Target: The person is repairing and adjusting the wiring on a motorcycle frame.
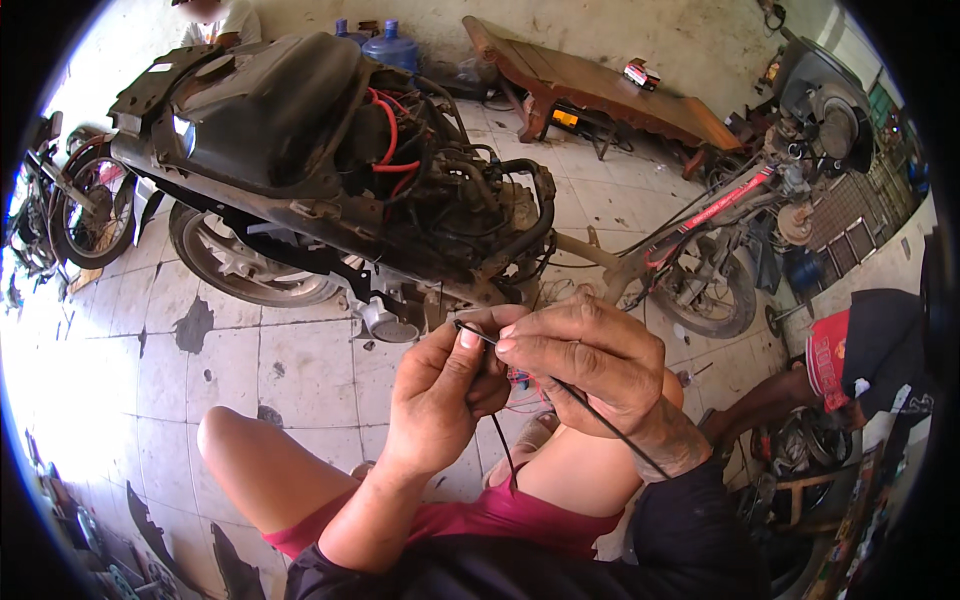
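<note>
In the centre of the head view, my left hand [440,400] is closed, pinching a thin black cable [620,435] near thumb and index finger. My right hand [590,370] grips the same cable just beside it, fingertips close to my left thumb. One length of cable runs down toward the lower right, another hangs between my legs. Some thin red wires lie low behind my hands, partly hidden. Just beyond my hands stands a partly stripped scooter [280,120], with red hoses [388,140] and its engine exposed.
A wooden bench [560,80] and blue water jugs [390,55] line the back wall. Another motorbike [90,205] is at left. At right, a person in dark clothing [885,350] is beside loose parts [790,450]. Another person [215,30] is at upper left. Cracked tiles [190,370] cover the floor.
</note>
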`<action>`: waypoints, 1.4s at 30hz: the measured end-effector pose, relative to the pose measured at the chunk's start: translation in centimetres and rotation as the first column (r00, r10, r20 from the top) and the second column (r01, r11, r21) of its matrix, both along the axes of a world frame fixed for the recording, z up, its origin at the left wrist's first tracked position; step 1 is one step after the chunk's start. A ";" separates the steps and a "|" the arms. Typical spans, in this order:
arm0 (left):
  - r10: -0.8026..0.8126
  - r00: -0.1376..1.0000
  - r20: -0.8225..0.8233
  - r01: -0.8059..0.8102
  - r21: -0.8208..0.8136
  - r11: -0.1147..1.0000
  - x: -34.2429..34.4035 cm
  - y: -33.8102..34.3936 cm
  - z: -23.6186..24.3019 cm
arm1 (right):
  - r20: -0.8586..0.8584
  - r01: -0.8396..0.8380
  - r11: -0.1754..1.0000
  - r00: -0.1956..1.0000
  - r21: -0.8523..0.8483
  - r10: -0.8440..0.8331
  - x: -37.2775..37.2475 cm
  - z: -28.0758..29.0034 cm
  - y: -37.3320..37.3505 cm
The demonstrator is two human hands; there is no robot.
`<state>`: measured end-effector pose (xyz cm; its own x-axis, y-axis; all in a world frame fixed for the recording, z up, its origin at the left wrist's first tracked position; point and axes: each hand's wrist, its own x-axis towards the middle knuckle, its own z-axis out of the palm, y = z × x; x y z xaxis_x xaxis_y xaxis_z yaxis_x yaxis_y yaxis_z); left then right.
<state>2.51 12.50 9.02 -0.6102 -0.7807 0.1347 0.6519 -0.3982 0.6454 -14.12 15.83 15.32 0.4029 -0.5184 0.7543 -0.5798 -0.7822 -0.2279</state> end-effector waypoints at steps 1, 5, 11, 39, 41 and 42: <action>-0.007 1.000 0.002 0.007 -0.008 1.000 0.1 0.0 -0.1 | 0.001 -0.003 1.000 1.000 -0.001 0.003 0.1 -0.1 -0.1; -0.018 0.999 0.030 0.020 -0.060 0.998 -0.5 0.1 0.4 | -0.033 0.005 0.999 0.999 -0.041 -0.006 -0.2 -0.1 -0.3; 0.277 0.813 0.513 0.016 -0.494 0.869 0.2 0.6 -0.3 | 0.044 0.050 0.999 0.998 -0.010 -0.050 -0.3 -1.8 -1.6; 0.399 0.536 0.744 0.316 -0.616 0.722 2.2 0.5 -2.5 | 0.427 -0.366 0.543 0.904 0.756 0.015 -2.1 -8.4 -1.7; 0.432 0.514 0.741 0.271 -0.618 0.738 1.7 1.5 -2.7 | 0.464 -0.375 0.504 0.884 0.778 -0.058 -2.4 -7.2 -1.3; 0.484 0.528 0.698 0.286 -0.682 0.673 1.3 1.5 -3.2 | 0.514 -0.424 0.501 0.857 0.754 -0.049 -2.5 -7.9 -1.3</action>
